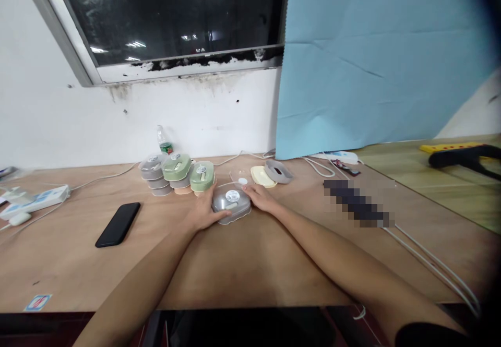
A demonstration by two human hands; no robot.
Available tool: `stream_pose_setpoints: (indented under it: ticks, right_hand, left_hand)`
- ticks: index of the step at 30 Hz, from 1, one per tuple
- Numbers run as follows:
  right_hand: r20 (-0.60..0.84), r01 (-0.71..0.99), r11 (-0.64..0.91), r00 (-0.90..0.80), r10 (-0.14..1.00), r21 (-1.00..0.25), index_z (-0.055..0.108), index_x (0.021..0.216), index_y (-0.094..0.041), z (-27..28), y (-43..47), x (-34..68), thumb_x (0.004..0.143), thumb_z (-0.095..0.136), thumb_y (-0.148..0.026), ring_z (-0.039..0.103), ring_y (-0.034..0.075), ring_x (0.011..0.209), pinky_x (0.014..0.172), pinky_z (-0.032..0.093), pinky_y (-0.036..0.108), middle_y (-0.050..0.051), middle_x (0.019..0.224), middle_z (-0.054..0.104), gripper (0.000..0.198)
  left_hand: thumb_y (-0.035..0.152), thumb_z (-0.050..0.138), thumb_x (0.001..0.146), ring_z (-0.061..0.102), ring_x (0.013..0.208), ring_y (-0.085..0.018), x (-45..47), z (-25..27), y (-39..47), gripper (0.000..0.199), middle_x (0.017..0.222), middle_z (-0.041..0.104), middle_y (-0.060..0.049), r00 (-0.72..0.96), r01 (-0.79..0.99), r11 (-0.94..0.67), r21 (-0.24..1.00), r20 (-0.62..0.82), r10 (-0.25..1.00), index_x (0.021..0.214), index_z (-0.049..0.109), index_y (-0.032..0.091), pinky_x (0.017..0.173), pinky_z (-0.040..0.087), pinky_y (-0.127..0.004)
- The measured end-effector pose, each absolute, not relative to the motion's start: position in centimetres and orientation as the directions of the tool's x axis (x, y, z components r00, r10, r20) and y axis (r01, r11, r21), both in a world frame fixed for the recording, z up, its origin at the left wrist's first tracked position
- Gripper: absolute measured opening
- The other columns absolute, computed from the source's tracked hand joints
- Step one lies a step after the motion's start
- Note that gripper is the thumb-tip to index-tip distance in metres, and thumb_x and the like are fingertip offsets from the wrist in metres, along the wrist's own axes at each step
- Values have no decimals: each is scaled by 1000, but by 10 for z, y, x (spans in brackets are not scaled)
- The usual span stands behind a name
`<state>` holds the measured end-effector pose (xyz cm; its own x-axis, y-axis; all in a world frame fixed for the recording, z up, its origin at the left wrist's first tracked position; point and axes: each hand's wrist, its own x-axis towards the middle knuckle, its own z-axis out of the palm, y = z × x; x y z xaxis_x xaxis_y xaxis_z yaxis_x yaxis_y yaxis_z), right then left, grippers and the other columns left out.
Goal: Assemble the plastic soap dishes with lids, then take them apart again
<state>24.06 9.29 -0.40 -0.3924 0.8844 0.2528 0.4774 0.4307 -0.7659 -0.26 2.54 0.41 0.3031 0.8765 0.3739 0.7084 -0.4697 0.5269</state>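
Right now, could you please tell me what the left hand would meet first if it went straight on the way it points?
Most likely the nearest grey box: the left hand seems to touch its side, though depth there is unclear.

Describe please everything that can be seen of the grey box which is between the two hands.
The grey box is low and rounded, with a smooth, shiny surface that looks like plastic. Its top carries a round white label and, in front of that, a small pale tab. It looks closed and sits upright on the wooden table. The left hand holds its left end, thumb along the front; the right hand has its fingers at the right back edge. Its underside is hidden.
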Motion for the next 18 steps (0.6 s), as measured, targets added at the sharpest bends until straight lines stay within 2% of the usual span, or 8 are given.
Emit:
stream_pose_setpoints:
  ticks: [2, 5, 8, 11, 18]
  right_hand:
    - [280, 533, 476, -409, 869, -699, 45, 55, -18, -4, 92, 239, 89, 34, -62, 42, 12, 55, 53, 25, 27, -1, 54, 47, 56]
    - [274, 578, 515, -455, 847, -633, 46, 54, -18, -4, 92, 240, 89, 36, -61, 42, 12, 54, 53, 23, 27, -2, 52, 44, 57]
    - [278, 568, 548, -494, 824, -614, 45, 53, -17, -4, 93, 242, 89, 36, -60, 40, 11, 52, 52, 22, 26, -3, 51, 42, 57]
    - [293, 544, 563, -505, 812, -622, 44, 52, -17, -3, 93, 244, 89, 37, -59, 38, 11, 52, 52, 22, 26, -3, 51, 41, 56]
    - [298, 565, 551, -480, 825, -614, 48, 53, -18, -4, 93, 244, 90, 37, -58, 40, 11, 51, 51, 23, 25, -2, 51, 46, 55]
  left_hand:
    - [65, 63, 72, 48, 124, -32, -3, 10, 23, 90, 139, 46, -15, 302, 760, -460, 459, 377, 875, 141, 33, 17, 102, 39, -46]
    - [70, 55, 74, 54, 115, -32, -3, 20, 18, 79, 128, 57, -14, 326, 823, -431, 369, 315, 892, 133, 46, 17, 97, 43, -45]
    - [75, 50, 74, 58, 109, -33, -1, 28, 13, 81, 120, 63, -14, 348, 867, -413, 280, 253, 903, 132, 48, 17, 93, 44, -45]
    - [79, 52, 68, 59, 106, -34, 2, 31, 10, 87, 116, 65, -13, 363, 886, -413, 212, 236, 901, 132, 49, 20, 90, 45, -44]
    - [77, 56, 67, 59, 108, -35, 0, 30, 11, 92, 120, 64, -13, 328, 879, -373, 296, 190, 925, 139, 44, 22, 87, 47, -41]
